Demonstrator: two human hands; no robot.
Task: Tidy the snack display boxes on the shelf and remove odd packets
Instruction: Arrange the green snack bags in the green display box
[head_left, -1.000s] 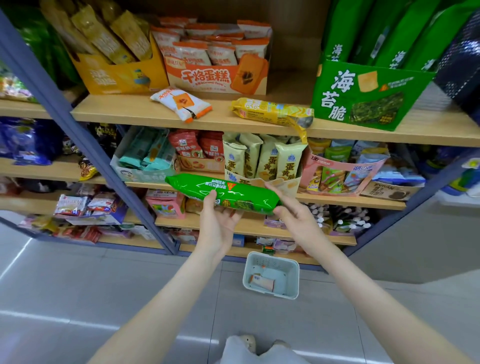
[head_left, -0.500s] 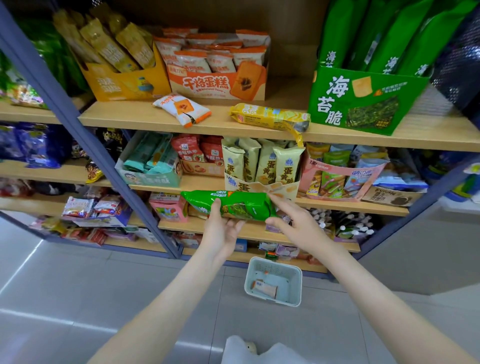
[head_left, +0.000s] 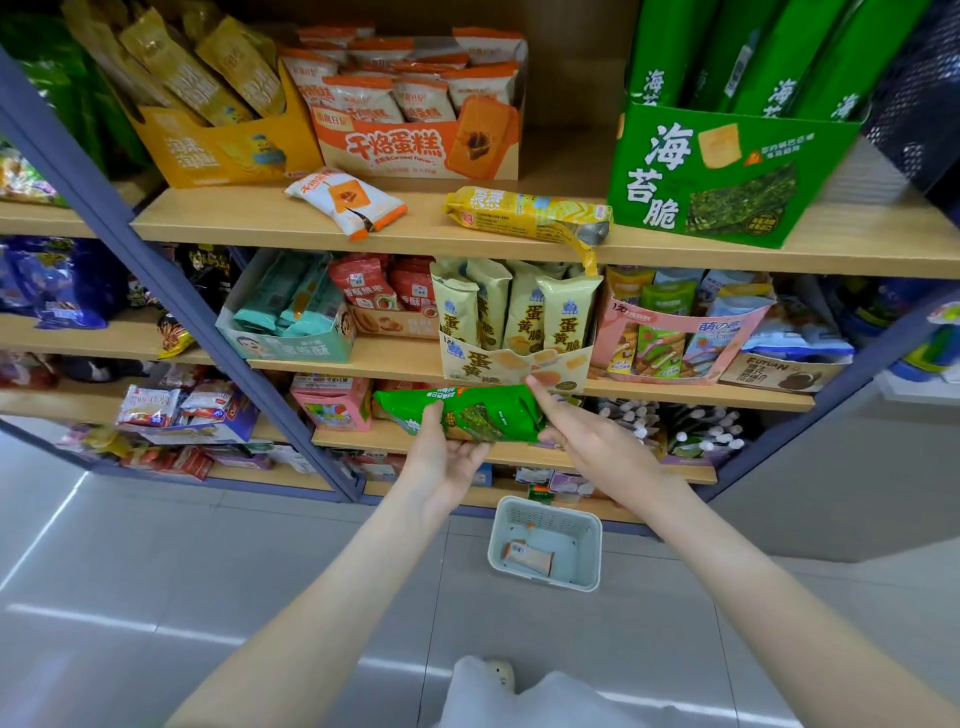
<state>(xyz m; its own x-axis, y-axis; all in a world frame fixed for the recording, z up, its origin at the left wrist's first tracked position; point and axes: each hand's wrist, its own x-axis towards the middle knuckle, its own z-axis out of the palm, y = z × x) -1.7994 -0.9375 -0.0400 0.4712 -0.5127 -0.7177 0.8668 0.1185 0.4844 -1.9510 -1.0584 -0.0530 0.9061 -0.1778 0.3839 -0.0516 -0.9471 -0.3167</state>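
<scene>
Your left hand (head_left: 447, 460) cradles the green packet (head_left: 478, 415) from beneath, thumb clamped over its front. Your right hand (head_left: 592, 441) pinches the end nearest it. It is probably light, slippery film with brittle contents, so grip the sealed ends, never the middle.

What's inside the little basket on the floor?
One small orange-and-white packet lies in the basket. Its near wall hides the front strip of the bottom.

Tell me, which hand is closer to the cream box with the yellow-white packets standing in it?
Right. The right hand has a fingertip at the lower edge of the cream box. The left hand is lower and to the left, holding the green packet.
</scene>
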